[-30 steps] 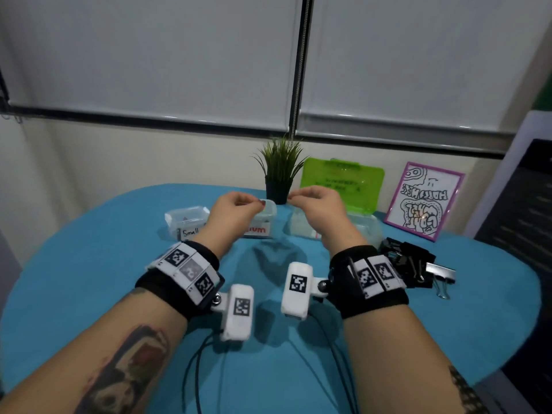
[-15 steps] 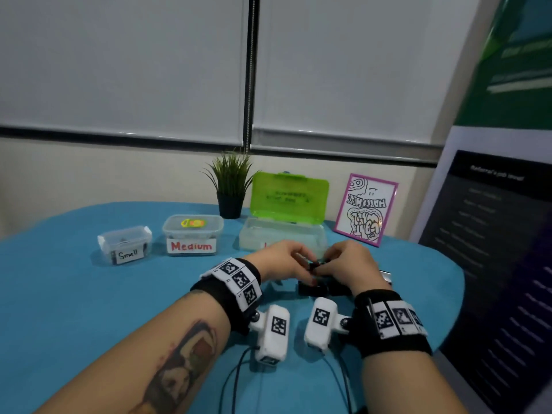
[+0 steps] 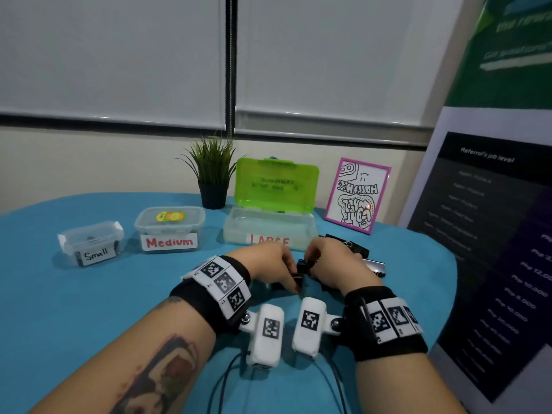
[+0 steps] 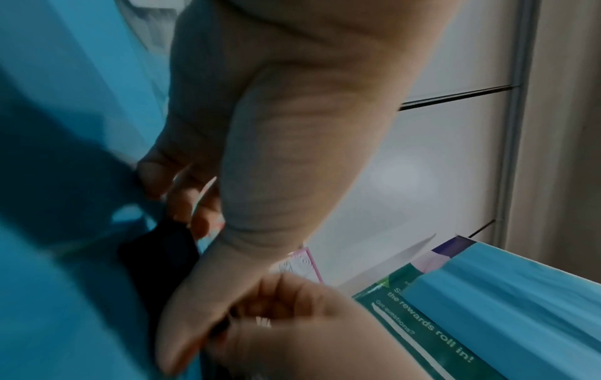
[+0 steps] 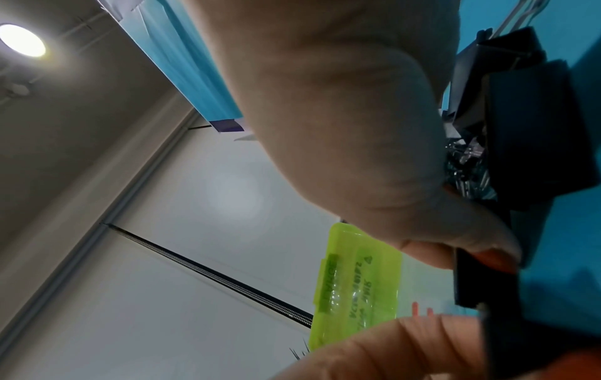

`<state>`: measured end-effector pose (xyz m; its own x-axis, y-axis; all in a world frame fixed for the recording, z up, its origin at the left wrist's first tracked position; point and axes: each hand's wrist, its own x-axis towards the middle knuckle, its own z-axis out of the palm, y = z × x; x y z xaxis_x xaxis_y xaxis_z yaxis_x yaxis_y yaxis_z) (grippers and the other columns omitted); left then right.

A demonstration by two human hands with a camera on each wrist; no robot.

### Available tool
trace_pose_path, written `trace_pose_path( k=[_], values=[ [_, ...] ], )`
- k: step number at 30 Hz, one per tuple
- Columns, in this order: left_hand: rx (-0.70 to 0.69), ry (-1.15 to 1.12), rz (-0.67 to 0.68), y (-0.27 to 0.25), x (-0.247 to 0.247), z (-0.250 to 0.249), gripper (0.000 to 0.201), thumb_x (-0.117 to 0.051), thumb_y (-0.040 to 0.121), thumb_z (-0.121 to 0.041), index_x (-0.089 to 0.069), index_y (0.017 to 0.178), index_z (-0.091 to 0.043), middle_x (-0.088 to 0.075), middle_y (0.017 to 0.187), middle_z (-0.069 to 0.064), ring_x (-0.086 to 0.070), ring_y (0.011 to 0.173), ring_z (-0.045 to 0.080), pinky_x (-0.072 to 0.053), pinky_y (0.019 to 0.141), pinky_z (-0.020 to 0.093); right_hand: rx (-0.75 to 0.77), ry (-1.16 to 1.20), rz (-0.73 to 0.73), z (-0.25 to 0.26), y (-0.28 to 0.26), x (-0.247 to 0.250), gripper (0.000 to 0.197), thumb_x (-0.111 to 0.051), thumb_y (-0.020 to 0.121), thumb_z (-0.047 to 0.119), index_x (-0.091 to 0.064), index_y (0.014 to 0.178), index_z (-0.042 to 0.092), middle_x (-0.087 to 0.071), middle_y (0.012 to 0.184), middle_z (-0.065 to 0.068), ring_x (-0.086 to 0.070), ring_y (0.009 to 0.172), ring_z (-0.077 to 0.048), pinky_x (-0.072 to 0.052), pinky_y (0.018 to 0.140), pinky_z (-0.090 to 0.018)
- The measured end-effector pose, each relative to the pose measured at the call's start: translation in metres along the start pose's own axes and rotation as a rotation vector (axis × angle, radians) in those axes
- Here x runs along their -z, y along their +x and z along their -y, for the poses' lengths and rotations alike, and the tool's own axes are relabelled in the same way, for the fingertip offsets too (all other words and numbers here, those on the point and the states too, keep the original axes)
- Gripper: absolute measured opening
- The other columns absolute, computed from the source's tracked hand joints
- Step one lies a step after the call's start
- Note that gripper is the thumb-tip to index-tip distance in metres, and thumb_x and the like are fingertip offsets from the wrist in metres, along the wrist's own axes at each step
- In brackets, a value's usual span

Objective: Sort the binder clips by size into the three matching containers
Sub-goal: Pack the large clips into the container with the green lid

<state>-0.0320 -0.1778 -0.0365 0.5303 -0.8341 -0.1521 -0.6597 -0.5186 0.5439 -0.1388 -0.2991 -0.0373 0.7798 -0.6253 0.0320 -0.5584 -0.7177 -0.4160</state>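
Observation:
Both hands are down on a pile of black binder clips (image 3: 355, 249) at the right of the blue table, in front of the Large container (image 3: 268, 231). My left hand (image 3: 294, 282) has its fingers curled round a black clip (image 3: 294, 277), which shows dark and blurred in the left wrist view (image 4: 159, 254). My right hand (image 3: 309, 262) pinches another black clip (image 3: 302, 266); its thumb (image 5: 481, 246) presses on that clip (image 5: 471, 280). More clips (image 5: 527, 123) lie under the right palm. The Small (image 3: 89, 243) and Medium (image 3: 170, 225) containers stand at the left.
The Large container's green lid (image 3: 276, 183) stands open behind it. A potted plant (image 3: 212, 180) and a pink-framed drawing (image 3: 357, 195) are at the table's back. A dark poster board (image 3: 484, 249) stands close on the right. Cables (image 3: 227, 380) trail from the wrist cameras.
A second ago both hands were raised over the Medium and Large containers. They have since dropped right onto the clip pile and closed on clips; my head turned right.

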Motion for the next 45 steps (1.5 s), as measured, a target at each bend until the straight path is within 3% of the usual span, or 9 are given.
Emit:
trace_pose_path(
  k=[5,9,12,20,25,28,34,41,45],
  values=[
    [-0.004,-0.177,0.007,-0.013,0.046,0.01,0.027,-0.083,0.077,-0.032,-0.068,0.097,-0.024,-0.072,0.101,0.002,-0.061,0.079,0.013,-0.05,0.065,0.026,0.058,0.39,0.028,-0.003,-0.006,0.01,0.019,-0.076,0.08,0.008,-0.065,0.086,0.023,-0.068,0.078,0.004,-0.064,0.074,-0.021,-0.053,0.075,-0.034],
    [-0.077,-0.424,-0.333,-0.009,0.072,0.021,0.025,-0.078,0.084,-0.025,-0.064,0.104,-0.02,-0.065,0.108,0.001,-0.066,0.085,0.016,-0.056,0.069,0.03,0.122,0.708,-0.091,0.006,0.002,0.038,0.026,-0.072,0.082,-0.007,-0.065,0.091,0.016,-0.066,0.079,-0.003,-0.061,0.072,-0.023,-0.051,0.074,-0.038],
    [-0.04,-0.189,-0.59,0.004,0.07,0.035,0.028,-0.074,0.087,-0.028,-0.06,0.11,-0.026,-0.047,0.124,0.004,-0.06,0.101,0.024,-0.052,0.093,0.038,0.192,0.666,-0.145,0.026,0.025,0.046,0.03,-0.069,0.086,-0.002,-0.064,0.105,0.021,-0.061,0.084,-0.001,-0.062,0.075,-0.022,-0.047,0.064,-0.029],
    [-0.008,-0.029,-0.481,0.017,0.053,0.061,0.028,-0.065,0.094,-0.022,-0.059,0.121,-0.022,-0.041,0.134,0.006,-0.058,0.109,0.024,-0.042,0.096,0.027,0.227,0.392,-0.149,0.037,0.064,-0.01,0.022,-0.059,0.095,0.006,-0.064,0.103,0.027,-0.06,0.092,0.006,-0.057,0.08,-0.018,-0.041,0.056,-0.023],
    [0.065,0.008,-0.448,0.025,0.049,0.067,0.035,-0.052,0.097,-0.009,-0.062,0.129,-0.02,-0.047,0.134,0.008,-0.058,0.114,0.026,-0.04,0.099,0.027,0.272,0.312,-0.048,0.035,0.07,-0.025,0.031,-0.053,0.094,0.006,-0.068,0.101,0.032,-0.068,0.108,0.002,-0.062,0.094,-0.019,-0.05,0.077,-0.03],
    [0.055,-0.006,-0.386,0.026,0.048,0.066,0.047,-0.04,0.089,0.004,-0.072,0.112,-0.021,-0.061,0.126,0.006,-0.059,0.111,0.022,-0.046,0.097,0.029,0.249,0.279,0.004,0.034,0.073,-0.028,0.033,-0.047,0.095,0.007,-0.069,0.1,0.032,-0.07,0.11,0.0,-0.062,0.096,-0.021,-0.049,0.08,-0.029],
    [0.126,0.051,-0.293,0.025,0.045,0.063,0.036,-0.046,0.094,-0.01,-0.068,0.118,-0.025,-0.063,0.127,0.002,-0.057,0.114,0.022,-0.045,0.098,0.029,0.213,0.159,0.085,0.036,0.075,-0.031,0.028,-0.044,0.096,0.021,-0.068,0.1,0.035,-0.069,0.112,-0.002,-0.062,0.104,-0.025,-0.049,0.094,-0.036],
    [0.072,0.057,-0.396,0.022,0.046,0.059,0.025,-0.05,0.096,-0.023,-0.069,0.096,-0.038,-0.061,0.098,-0.004,-0.055,0.084,0.02,-0.047,0.086,0.036,0.111,0.245,-0.172,0.016,0.071,-0.003,0.028,-0.066,0.088,0.031,-0.067,0.116,0.031,-0.067,0.124,0.003,-0.058,0.117,-0.022,-0.045,0.103,-0.04],
    [0.003,-0.061,-0.376,0.021,0.044,0.056,0.028,-0.051,0.097,-0.014,-0.074,0.103,-0.029,-0.068,0.102,-0.005,-0.06,0.083,0.011,-0.045,0.073,0.024,-0.184,0.173,-0.144,-0.022,0.072,0.011,0.053,-0.088,0.056,0.041,-0.068,0.104,0.03,-0.068,0.115,0.0,-0.059,0.113,-0.027,-0.048,0.1,-0.043]
  ],
)
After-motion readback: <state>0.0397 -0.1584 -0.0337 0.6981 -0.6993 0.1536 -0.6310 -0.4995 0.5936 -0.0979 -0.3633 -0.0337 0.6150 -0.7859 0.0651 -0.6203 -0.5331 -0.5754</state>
